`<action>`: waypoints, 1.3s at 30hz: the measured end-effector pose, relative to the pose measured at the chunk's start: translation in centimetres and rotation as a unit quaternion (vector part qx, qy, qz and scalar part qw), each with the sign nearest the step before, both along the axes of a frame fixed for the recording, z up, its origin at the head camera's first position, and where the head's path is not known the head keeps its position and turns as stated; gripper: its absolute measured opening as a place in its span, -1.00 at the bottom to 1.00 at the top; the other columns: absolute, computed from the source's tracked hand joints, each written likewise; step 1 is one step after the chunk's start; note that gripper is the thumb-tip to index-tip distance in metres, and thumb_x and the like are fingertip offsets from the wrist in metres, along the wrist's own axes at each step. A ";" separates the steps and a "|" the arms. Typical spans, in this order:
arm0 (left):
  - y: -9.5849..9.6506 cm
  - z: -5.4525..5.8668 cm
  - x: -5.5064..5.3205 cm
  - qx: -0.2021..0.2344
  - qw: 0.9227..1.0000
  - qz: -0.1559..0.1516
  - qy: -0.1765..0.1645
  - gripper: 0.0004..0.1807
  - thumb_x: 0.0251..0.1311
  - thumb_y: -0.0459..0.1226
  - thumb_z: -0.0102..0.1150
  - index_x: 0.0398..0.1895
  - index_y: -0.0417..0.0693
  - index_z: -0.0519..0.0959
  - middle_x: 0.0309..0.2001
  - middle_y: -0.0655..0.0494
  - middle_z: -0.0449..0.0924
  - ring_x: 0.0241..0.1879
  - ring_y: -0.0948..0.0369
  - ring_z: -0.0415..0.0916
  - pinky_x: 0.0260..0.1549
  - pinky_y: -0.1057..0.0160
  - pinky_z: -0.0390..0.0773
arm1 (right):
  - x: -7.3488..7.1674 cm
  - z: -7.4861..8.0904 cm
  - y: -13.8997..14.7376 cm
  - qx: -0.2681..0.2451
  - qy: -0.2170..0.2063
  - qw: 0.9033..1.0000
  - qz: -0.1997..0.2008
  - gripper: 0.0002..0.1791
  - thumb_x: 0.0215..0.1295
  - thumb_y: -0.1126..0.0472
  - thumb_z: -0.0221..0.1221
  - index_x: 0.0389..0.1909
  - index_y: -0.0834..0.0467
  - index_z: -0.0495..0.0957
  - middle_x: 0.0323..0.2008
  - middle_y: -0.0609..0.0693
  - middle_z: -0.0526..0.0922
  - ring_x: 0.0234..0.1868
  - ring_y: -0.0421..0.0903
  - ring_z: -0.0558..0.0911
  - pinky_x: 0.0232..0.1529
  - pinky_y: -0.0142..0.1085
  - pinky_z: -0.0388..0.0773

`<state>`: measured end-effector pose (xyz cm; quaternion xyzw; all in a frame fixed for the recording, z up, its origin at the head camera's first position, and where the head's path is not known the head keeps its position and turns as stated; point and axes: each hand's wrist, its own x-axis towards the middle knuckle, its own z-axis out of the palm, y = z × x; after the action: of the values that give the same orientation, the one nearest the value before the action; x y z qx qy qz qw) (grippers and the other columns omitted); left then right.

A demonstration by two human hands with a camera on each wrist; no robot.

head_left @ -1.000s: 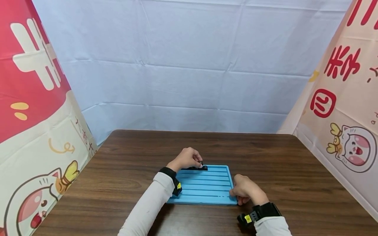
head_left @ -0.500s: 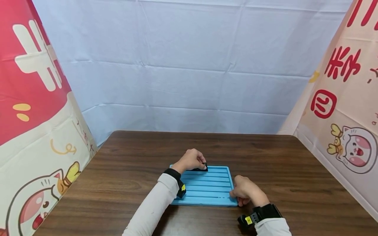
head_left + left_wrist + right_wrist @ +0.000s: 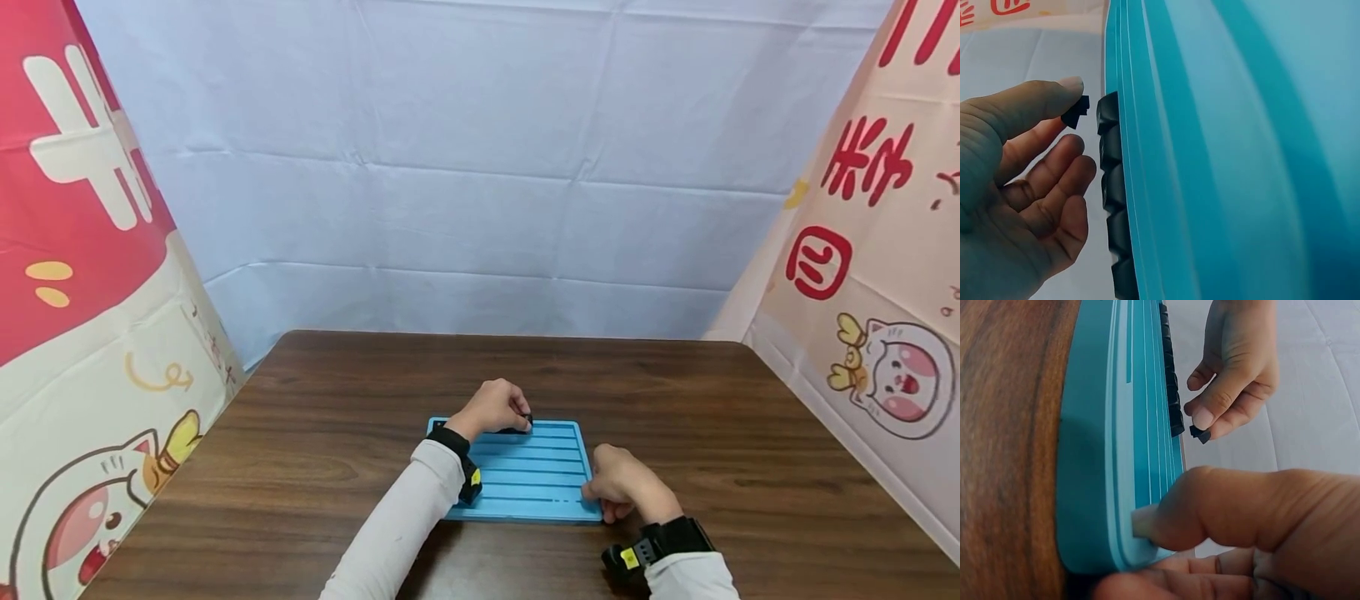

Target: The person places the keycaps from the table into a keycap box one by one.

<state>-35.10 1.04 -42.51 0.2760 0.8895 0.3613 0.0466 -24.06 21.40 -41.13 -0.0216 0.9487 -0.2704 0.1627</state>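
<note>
A small black keycap (image 3: 1075, 114) is pinched between thumb and index finger of my left hand (image 3: 493, 406), above the far edge of a blue grooved tray (image 3: 528, 504). Its other fingers curl loosely. Beside it, a row of black keycaps (image 3: 1113, 187) stands along the tray's far groove; in the left wrist view a small gap separates the held piece from the row's end. My right hand (image 3: 626, 482) grips the tray's near right corner, thumb (image 3: 1169, 519) on the rim and fingers at the outside and underside. In the head view my left hand hides part of the row.
The tray lies on a brown wooden table (image 3: 337, 400). A pale cloth (image 3: 465, 167) hangs behind the table, with printed banners at the left (image 3: 90, 275) and right (image 3: 885, 250). My wrists carry black camera straps.
My left hand has shifted right along the tray's far edge, its fingers now at the right end of the keycap row. My right hand has stayed on the corner.
</note>
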 end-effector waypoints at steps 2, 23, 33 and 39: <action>0.2 -0.2 0.0 -0.001 1.000 0.000 -0.003 -0.87 -0.08 -0.34 0.43 -0.52 0.00 0.63 -0.55 0.29 0.53 -0.49 0.35 0.45 -0.44 0.36 0.46 | 0.0 0.0 0.0 -0.001 -0.002 1.000 -0.001 -0.74 0.06 0.39 0.22 -0.75 0.29 0.44 -0.87 0.05 0.47 -0.82 -0.13 0.49 -0.76 -0.35 0.41; 1.1 -0.3 0.0 -0.041 0.999 0.009 -0.017 -0.85 -0.06 -0.31 0.43 -0.57 0.03 0.60 -0.54 0.27 0.49 -0.47 0.29 0.39 -0.43 0.31 0.42 | 0.0 0.2 -0.1 0.000 -0.004 1.000 -0.003 -0.74 0.07 0.40 0.21 -0.76 0.29 0.44 -0.87 0.05 0.47 -0.82 -0.14 0.49 -0.76 -0.36 0.41; 1.3 -0.1 0.1 -0.057 0.998 0.006 -0.020 -0.87 -0.05 -0.32 0.42 -0.55 0.02 0.62 -0.54 0.29 0.50 -0.49 0.30 0.40 -0.45 0.32 0.42 | -0.2 -0.1 0.0 -0.003 0.003 1.000 0.005 -0.68 0.08 0.39 0.20 -0.82 0.28 0.46 -0.89 0.06 0.46 -0.83 -0.12 0.48 -0.77 -0.34 0.40; 1.3 -0.1 0.1 -0.069 0.997 0.009 -0.023 -0.86 -0.05 -0.30 0.42 -0.55 0.05 0.61 -0.53 0.29 0.50 -0.49 0.30 0.40 -0.44 0.32 0.42 | -0.2 -0.1 0.0 0.002 0.003 1.000 0.005 -0.68 0.08 0.39 0.20 -0.82 0.28 0.45 -0.89 0.05 0.46 -0.83 -0.12 0.48 -0.77 -0.33 0.41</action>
<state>-35.05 2.38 -42.56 0.2559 0.9134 0.3055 0.0831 -24.30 21.36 -41.23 -0.0263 0.9495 -0.2678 0.1615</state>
